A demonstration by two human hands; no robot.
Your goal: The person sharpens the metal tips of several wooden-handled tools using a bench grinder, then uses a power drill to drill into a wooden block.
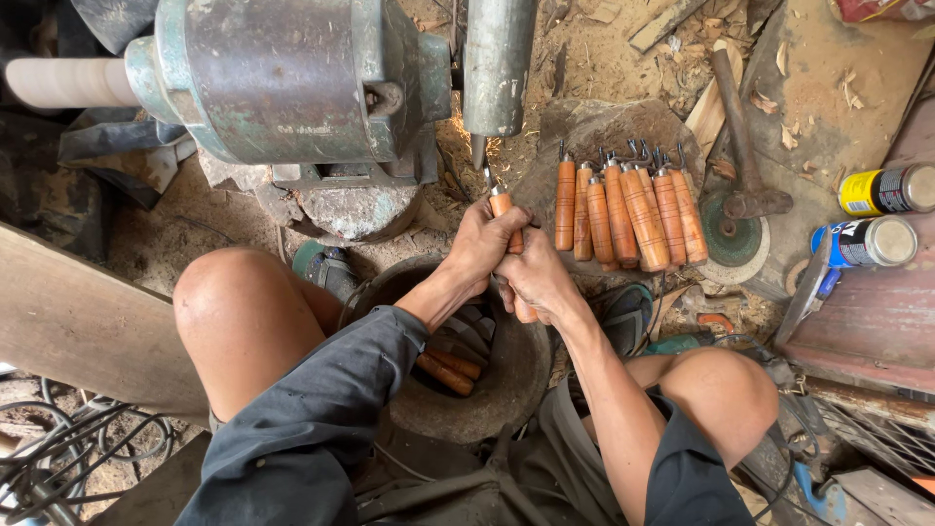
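Fingers of both hands are clenched around one orange-brown wooden tool handle (503, 206); the left hand (480, 244) wraps its upper part, and the right hand (534, 281) grips just below, the two hands touching. The handle is smooth, rounded and varnished, and its short metal tip points up at a grey-green metal cylinder (497, 63) hanging above; a few small sparks show near the tip.

Just right of the hands, a row of finished handles (628, 214) lies side by side on a rough flat stone slab (594, 127); each is a glossy turned wooden cylinder with a dark bent metal hook at its top end. Below the hands sits a round, dark, worn bucket (506, 390) with a few more wooden handles (448, 370) lying inside.

At upper left stands a heavy, scuffed green-grey motor housing (282, 78), with a pale smooth wooden cylinder (68, 83) sticking out of its left side. To the right, a rusty hammer (745, 146) rests on a round green abrasive disc (730, 239); further right lie two spray cans (877, 214), one yellow and one blue. The ground (604, 49) is sandy, strewn with sawdust and wood chips. The person's bare knees frame the bucket; the sleeves are dark grey cloth.
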